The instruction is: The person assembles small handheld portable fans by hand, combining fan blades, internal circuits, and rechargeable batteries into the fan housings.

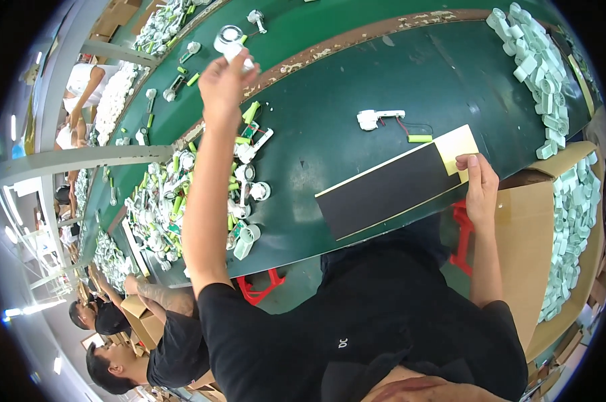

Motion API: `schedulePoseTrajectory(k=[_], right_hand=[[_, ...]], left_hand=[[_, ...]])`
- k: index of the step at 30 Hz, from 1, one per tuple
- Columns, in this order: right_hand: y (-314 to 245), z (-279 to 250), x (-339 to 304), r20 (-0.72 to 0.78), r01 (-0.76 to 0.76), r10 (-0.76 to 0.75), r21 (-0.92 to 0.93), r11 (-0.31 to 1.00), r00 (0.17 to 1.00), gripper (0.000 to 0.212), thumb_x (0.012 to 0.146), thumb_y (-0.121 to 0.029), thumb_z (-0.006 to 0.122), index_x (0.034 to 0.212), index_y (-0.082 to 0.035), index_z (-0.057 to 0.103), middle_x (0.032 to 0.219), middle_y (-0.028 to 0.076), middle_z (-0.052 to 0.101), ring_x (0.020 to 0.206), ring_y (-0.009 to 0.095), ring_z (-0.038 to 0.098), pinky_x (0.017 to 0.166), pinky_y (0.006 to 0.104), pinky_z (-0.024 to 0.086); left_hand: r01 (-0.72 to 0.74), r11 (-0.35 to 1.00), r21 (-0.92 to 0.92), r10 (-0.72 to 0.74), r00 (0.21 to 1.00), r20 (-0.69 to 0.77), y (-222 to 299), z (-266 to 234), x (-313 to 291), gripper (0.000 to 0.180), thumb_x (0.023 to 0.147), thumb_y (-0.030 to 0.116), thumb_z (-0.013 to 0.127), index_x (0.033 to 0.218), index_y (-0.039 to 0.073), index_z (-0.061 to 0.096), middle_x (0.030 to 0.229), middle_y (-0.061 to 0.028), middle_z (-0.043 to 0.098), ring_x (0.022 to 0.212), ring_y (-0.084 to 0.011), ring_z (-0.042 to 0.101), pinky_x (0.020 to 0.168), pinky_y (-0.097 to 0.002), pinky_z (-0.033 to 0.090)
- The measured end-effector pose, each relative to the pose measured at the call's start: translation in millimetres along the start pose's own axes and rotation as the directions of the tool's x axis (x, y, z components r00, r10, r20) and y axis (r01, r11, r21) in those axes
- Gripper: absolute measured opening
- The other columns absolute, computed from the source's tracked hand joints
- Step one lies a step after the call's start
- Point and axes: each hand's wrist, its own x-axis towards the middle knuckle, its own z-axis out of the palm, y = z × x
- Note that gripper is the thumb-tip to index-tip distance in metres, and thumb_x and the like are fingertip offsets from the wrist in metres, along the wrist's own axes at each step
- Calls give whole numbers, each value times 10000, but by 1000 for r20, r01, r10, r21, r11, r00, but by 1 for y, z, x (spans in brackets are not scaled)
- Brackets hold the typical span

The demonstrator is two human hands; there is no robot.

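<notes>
At the upper left, my left hand (224,87) is raised over the rail between the belts and grips a white round-headed part (230,40), its head a clear-looking ring. My right hand (480,184) is closed in a pinch at the near right end of a black sheet on pale yellow backing (386,194). What its fingertips hold, if anything, is too small to tell. The backing is bare at that end. Beyond the sheet lies a white device assembly (380,119), joined by thin wires to a lime-green cell (420,139).
A heap of white assemblies with green cells (162,201) lies left of me. Pale green housings (534,67) line the far right. A cardboard box (527,254) of more housings stands right. Spaced assemblies lie on the far belt (296,40). Co-workers (175,342) sit at left.
</notes>
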Motion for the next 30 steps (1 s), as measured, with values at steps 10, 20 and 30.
schedulePoseTrajectory(k=[10,20,30], right_hand=[[-21,33,24,-23,248,-268,-310,918,963,132,859,-22,749,976,-5,691,946,149,677,898,332,666,814,393,528],[-44,88,46,240,486,-429,-285,826,871,354,777,-72,840,1109,-59,717,1098,107,647,869,272,673,730,368,555],[-43,113,84,235,473,-416,-552,687,879,361,818,-77,724,1153,-54,591,1025,147,499,737,257,658,617,381,559]], left_hand=[[150,51,987,196,968,-158,-78,-77,309,921,872,761,501,1339,-13,674,1448,-234,604,1336,-373,596,1127,-479,442],[151,232,961,234,950,-206,-96,-9,362,1035,789,761,645,1448,-33,567,1533,-245,513,1451,-377,451,1191,-463,377],[-704,477,525,628,692,357,-13,125,132,539,937,291,730,1399,39,613,1263,-224,612,1153,-299,629,926,-390,537]])
